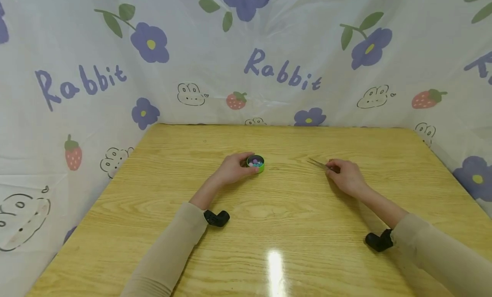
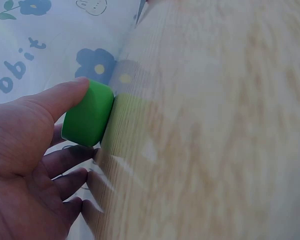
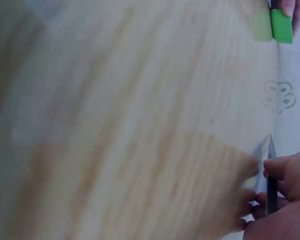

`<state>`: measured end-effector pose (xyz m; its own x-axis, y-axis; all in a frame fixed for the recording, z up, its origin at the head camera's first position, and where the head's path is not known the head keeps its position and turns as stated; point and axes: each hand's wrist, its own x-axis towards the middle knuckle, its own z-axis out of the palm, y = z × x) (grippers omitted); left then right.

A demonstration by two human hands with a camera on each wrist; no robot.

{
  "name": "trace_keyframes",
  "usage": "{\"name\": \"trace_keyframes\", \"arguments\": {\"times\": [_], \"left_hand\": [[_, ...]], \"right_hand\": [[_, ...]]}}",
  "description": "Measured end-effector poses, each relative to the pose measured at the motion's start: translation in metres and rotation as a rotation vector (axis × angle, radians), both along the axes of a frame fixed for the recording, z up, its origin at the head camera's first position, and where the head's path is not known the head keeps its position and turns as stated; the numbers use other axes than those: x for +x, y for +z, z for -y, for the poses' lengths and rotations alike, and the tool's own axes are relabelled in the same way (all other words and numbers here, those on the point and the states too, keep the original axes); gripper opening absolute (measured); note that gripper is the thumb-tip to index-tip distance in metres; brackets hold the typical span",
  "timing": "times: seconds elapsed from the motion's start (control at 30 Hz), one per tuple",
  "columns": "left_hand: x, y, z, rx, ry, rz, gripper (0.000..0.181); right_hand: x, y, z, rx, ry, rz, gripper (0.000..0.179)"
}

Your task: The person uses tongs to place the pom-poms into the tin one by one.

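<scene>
My left hand (image 1: 232, 169) holds a small round green tin (image 1: 261, 169) by its sides, thumb at the near side. The tin stands upright on the wooden table, and small purple, pink and blue pieces (image 1: 256, 163) lie inside it. In the left wrist view the thumb presses the green wall (image 2: 92, 115) and the other fingers curve behind and below. To the right, my right hand (image 1: 349, 178) pinches a pair of slim metal tweezers (image 1: 319, 163), their pointed tip directed left towards the tin. The right wrist view shows the tweezers (image 3: 272, 192) between thumb and fingers, close to the tabletop.
The glossy wooden table (image 1: 265, 211) reflects a bright light near its front. A white curtain (image 1: 215, 62) printed with flowers, rabbits and strawberries hangs behind and at both sides. Black devices (image 1: 217, 219) are worn on both wrists over beige sleeves.
</scene>
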<state>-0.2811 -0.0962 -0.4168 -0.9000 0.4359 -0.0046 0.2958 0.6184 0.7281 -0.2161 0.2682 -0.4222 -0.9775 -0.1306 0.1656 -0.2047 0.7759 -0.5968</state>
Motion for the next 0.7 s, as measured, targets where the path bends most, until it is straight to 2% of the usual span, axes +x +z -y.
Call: {"name": "trace_keyframes", "arguments": {"times": [0.2, 0.7], "left_hand": [[-0.0012, 0.0000, 0.0000, -0.005, -0.003, -0.002, 0.070], [-0.0014, 0.0012, 0.0004, -0.015, -0.011, -0.012, 0.070]], "right_hand": [[0.0001, -0.0039, -0.0001, 0.028, 0.011, -0.010, 0.026], [0.0045, -0.0015, 0.0013, 0.036, 0.006, 0.002, 0.029]]}}
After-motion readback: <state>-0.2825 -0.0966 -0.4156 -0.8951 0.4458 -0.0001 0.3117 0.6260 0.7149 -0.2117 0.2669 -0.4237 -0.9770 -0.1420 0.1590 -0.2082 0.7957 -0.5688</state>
